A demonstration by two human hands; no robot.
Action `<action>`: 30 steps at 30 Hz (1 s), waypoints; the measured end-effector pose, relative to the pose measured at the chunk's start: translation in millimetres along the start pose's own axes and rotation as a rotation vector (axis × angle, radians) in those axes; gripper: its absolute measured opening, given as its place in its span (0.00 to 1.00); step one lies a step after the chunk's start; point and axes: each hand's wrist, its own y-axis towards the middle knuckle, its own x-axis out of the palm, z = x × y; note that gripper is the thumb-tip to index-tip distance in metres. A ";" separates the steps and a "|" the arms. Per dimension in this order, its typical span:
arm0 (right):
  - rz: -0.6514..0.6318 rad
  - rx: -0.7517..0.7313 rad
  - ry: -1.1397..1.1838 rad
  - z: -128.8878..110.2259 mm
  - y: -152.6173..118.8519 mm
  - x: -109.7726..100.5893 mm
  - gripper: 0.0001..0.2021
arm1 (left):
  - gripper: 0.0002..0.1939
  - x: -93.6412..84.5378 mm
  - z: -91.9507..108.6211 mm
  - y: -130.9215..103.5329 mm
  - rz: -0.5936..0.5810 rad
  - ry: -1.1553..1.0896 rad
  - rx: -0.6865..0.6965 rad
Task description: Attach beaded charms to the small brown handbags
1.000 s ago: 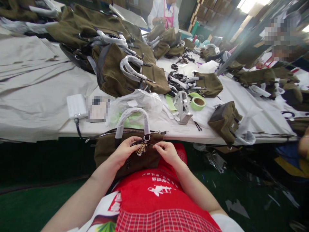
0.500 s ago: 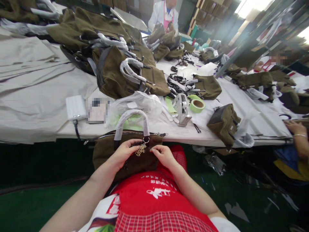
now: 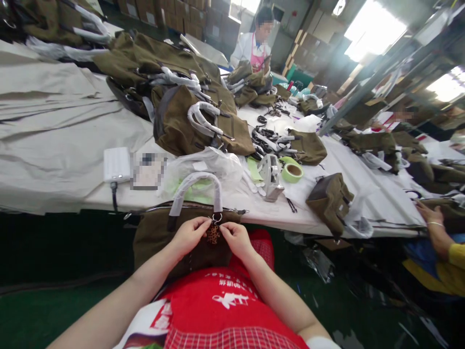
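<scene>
An olive-brown handbag (image 3: 156,242) leans upright against the table edge in front of my red apron. Its handle (image 3: 198,177) is wrapped in white film, and a metal ring (image 3: 217,218) hangs at the handle's right base. Below that ring dangles a leopard-patterned charm (image 3: 213,234). My left hand (image 3: 192,234) pinches at the charm's top from the left, fingertips closed. From the right, my right hand (image 3: 235,237) pinches beside the ring and the charm. Whatever small part lies between the fingertips is too tiny to make out.
Behind the handbag are a tape dispenser (image 3: 271,178), a green tape roll (image 3: 292,170) and a white power bank (image 3: 116,165). A pile of olive bags (image 3: 170,68) covers the back left. One small bag (image 3: 329,201) sits at the right edge. A co-worker's hand (image 3: 432,218) rests far right.
The charm has swung from my left fingers to hang under the ring. Both hands have drawn closer together around it. The camera view has tilted up slightly.
</scene>
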 end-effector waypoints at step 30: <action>0.074 0.098 -0.161 -21.6 25.0 4.8 0.15 | 0.10 -7.1 3.1 32.2 -0.122 0.136 0.178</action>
